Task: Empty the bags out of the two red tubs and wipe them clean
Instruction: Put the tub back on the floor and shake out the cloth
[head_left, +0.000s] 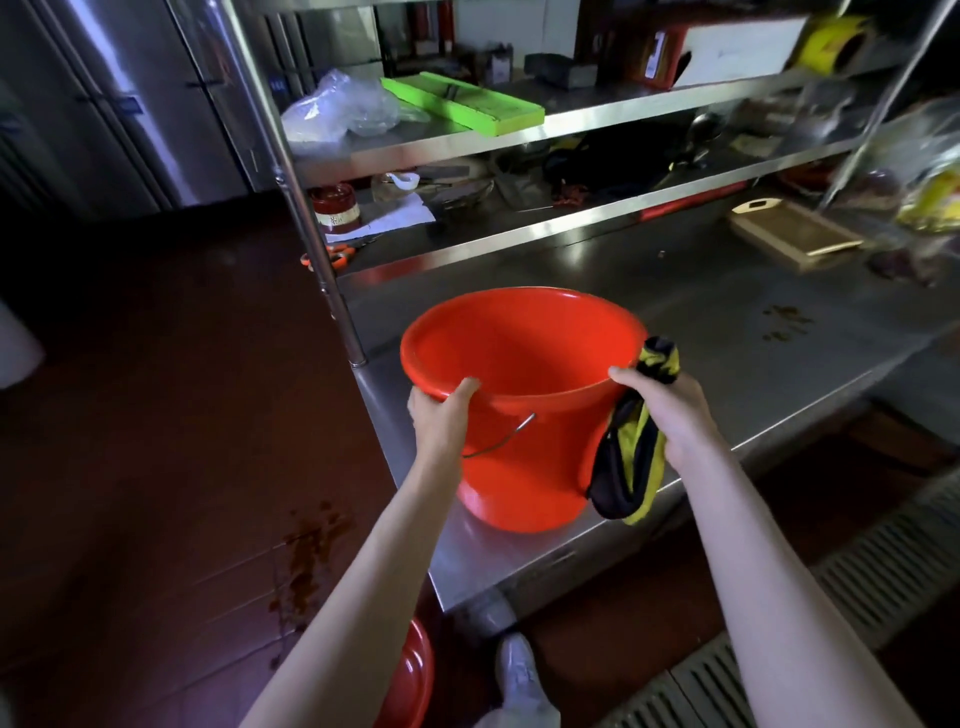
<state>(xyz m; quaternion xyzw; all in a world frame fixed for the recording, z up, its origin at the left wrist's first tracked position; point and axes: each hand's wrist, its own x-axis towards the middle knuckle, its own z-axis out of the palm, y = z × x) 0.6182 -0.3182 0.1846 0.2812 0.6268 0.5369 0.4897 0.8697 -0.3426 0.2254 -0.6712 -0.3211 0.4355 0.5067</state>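
From the head camera, a red tub (519, 415) stands upright at the counter's (727, 312) near left corner, just inside both edges. The left hand (439, 415) grips its near rim, thumb curled inside. The right hand (670, 410) clutches a black-and-yellow cloth (631, 467) against the tub's right side, thumb on the rim. A second red tub (413, 675) on the floor is mostly cut off by the left arm. The shelf items at right are blurred. Bare counter stretches rightward to a cutting board (795, 234).
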